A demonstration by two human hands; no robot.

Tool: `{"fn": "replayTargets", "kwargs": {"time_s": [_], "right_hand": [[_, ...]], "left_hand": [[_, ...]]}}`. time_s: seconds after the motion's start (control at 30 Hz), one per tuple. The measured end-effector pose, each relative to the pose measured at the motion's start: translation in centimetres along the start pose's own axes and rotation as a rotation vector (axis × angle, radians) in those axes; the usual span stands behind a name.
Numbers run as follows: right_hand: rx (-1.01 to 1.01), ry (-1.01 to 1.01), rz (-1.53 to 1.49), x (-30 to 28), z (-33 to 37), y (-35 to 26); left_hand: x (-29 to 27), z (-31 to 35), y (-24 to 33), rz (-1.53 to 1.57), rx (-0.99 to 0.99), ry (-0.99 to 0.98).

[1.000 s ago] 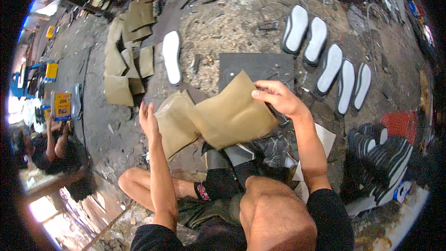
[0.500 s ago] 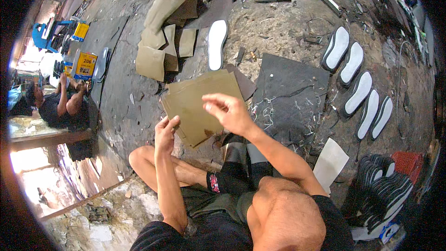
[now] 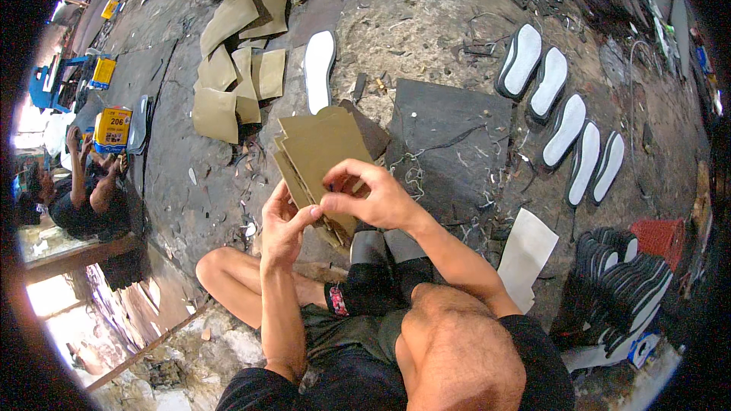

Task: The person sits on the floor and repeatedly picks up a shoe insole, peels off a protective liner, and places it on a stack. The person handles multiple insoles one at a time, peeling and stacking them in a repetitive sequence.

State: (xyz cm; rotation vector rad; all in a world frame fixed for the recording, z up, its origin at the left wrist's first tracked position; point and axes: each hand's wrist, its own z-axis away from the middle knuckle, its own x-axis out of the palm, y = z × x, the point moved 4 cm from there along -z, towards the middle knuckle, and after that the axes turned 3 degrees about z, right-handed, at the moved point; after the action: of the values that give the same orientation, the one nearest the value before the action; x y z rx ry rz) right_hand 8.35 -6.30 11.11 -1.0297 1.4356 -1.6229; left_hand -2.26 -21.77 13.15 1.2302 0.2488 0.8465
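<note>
Tilted above my shins is a stack of olive-brown flat sheets [image 3: 327, 137], with uneven layered edges. My left hand [image 3: 285, 221] grips its left edge, thumb along the near side. Over the sheets' near part, my right hand [image 3: 365, 192] is closed with curled fingers, its thumb beside the left thumb, at the layered edges. What its fingertips hold is partly hidden. Just beyond the stack lies one white-topped shoe sole [image 3: 320, 68] with a dark rim. A dark square board [image 3: 457, 129] lies to the right of the sheets, with thread scraps on it.
Loose olive pieces [image 3: 217, 114] lie at the far left. Several white-topped soles [image 3: 563, 129] are lined up on the right. Nearer are a pale sheet [image 3: 525, 255], piled dark soles [image 3: 620, 281] and a red basket [image 3: 659, 243]. Another person [image 3: 87, 198] sits at the left by yellow-labelled containers [image 3: 114, 128].
The stack has turned from lying broad and flat to a steeper tilt. My right hand has come down and left to its edges, meeting my left hand. The whole view has shifted slightly.
</note>
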Motion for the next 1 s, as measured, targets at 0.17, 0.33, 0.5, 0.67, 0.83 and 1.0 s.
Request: {"fn": "replayTargets", "kwargs": {"time_s": [0.17, 0.33, 0.5, 0.67, 0.83, 1.0], "right_hand": [[-0.032, 0.143, 0.217, -1.5, -1.1, -1.8], [0.077, -0.001, -0.156, 2.0, -1.9, 2.8], [0.43, 0.035, -0.46, 6.9, -0.4, 8.7], [0.421, 0.596, -0.47, -1.0, 3.4, 17.4], [0.052, 1.059, 0.263, -19.2, 10.7, 13.4], [-0.197, 1.125, -0.045, -26.9, 15.2, 0.2]], "left_hand": [[3.4, 0.6, -0.4, -0.095, 0.106, -0.016], [2.5, 1.1, 0.6, -0.273, 0.185, 0.289], [-2.4, 1.2, -0.1, -0.619, 0.25, 0.617], [-8.8, 1.7, -3.0, -0.228, 0.196, 0.636], [-12.9, 3.1, -5.9, -0.206, 0.093, 0.542], [-18.6, 1.3, -7.6, -0.238, 0.101, 0.637]]}}
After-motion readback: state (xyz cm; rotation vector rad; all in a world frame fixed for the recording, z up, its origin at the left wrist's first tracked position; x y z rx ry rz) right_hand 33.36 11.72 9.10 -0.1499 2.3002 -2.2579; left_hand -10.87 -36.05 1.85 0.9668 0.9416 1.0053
